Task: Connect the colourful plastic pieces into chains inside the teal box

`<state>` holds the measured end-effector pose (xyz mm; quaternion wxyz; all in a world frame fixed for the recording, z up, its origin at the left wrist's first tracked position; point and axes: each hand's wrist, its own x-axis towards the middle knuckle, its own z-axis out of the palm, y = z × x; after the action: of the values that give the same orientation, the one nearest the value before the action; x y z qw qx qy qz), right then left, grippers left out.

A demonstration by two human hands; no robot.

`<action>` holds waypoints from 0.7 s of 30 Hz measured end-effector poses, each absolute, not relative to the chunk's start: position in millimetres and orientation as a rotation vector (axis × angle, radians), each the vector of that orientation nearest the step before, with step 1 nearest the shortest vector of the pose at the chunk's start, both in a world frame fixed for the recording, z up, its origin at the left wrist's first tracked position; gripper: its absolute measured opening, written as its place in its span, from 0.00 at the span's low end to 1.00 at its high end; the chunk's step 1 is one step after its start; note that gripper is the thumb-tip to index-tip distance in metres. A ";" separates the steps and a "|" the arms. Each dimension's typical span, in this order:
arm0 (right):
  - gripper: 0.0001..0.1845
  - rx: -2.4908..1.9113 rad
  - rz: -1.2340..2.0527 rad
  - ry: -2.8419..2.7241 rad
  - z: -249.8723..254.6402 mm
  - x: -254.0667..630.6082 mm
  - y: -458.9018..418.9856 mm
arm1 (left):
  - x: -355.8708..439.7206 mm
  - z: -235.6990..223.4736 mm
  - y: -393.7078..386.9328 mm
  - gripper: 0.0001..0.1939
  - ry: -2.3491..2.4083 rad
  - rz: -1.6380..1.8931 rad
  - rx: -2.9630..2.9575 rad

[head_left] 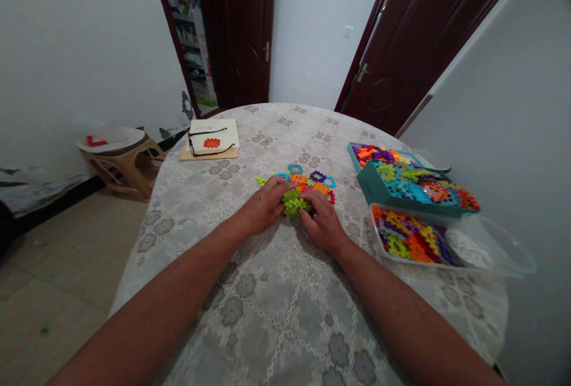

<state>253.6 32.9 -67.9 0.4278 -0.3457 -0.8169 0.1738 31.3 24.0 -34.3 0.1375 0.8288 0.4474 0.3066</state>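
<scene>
Between my two hands, just above the middle of the table, is a lime-green plastic building piece [294,204] with notched edges; it may be several pieces joined. My left hand [266,203] grips its left side, fingers curled over the top. My right hand [322,218] pinches it from the right with thumb and fingers. Right behind it lies a loose group of notched pieces: an orange one [320,188], a teal frame [295,168], a purple frame [317,176] and a red one [331,197]. My fingers partly cover the green piece and some of those behind.
To the right stand a teal box [387,194] and a clear plastic tub [379,249], both full of coloured pieces. At the back left, glasses [191,143] and an orange piece [212,143] rest on a pale book [229,130]. A stool [134,166] stands beyond the table's left edge.
</scene>
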 end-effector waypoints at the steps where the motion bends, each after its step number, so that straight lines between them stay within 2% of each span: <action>1: 0.15 -0.842 0.413 -2.030 -67.1 253.7 33.0 | 31.3 -33.8 23.6 0.36 1.277 0.869 2.399; 6: 0.19 -0.899 0.484 -1.981 -71.3 254.9 32.2 | 30.1 -30.0 19.4 0.40 1.126 0.815 2.472; 9: 0.20 -0.971 0.603 -1.941 -77.8 255.5 31.7 | 25.9 -25.0 18.8 0.39 1.078 0.878 2.451; 13: 0.30 -1.000 0.623 -1.807 -79.8 257.2 34.3 | 10.2 -23.3 28.0 0.29 1.277 1.067 2.340; 15: 0.23 -1.017 0.560 -1.785 -77.4 259.5 37.0 | 1.2 -27.2 34.5 0.23 1.442 1.128 2.313; 18: 0.10 -1.053 0.524 -1.777 -74.1 263.8 40.0 | -6.0 -34.1 39.4 0.20 1.552 1.042 2.352; 21: 0.10 -1.050 0.570 -1.789 -74.4 266.1 40.1 | -1.9 -34.4 35.4 0.18 1.525 0.891 2.439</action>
<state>266.1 40.1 -74.4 0.4750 -0.4295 -0.7318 0.2332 -1.9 35.4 -34.4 0.0651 0.8082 0.5053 0.2953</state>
